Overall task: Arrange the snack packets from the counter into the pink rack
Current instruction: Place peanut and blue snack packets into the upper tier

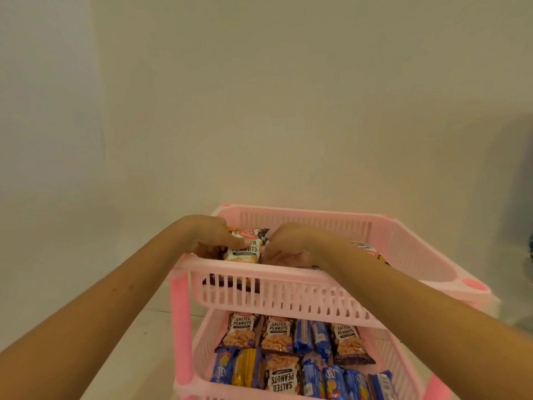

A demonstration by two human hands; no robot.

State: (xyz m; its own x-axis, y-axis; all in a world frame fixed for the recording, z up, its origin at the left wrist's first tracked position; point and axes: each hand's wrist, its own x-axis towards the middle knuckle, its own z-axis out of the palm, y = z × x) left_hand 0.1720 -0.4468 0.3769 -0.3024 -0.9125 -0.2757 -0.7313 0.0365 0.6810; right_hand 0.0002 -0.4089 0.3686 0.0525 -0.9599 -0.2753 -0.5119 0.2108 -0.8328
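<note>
1. Both hands reach into the top tier [288, 280] of the pink rack [180, 327] and meet on one salted peanuts packet [243, 249], held above the tier's near-left part.
2. The left hand [213, 236] grips the packet's left edge, fingers [239, 242] curled over its printed face.
3. The right hand [291, 243] pinches the packet's right edge; its fingers are bent inward, though the tips are partly hidden behind the tier's front wall.
4. The packet stands roughly upright, its print upside down to the viewer, long axis running top to bottom, lower end dipping behind the front wall. It lies directly between the two hands, neither clearly nearer, so the coming move looks to be a joint lowering straight down onto the tier floor.
5. A dark packet [230, 282] shows through the slats just below, so the held one will probably land on or beside it.
6. Another peanuts packet [370, 252] lies at the tier's right side, partly behind the right forearm.
7. The lower tier [202, 342] already carries rows of peanut packets [277, 333] and blue biscuit packs [334, 382], so the task seems well along.
8. The worktop holding the remaining packets is not in view.
</note>
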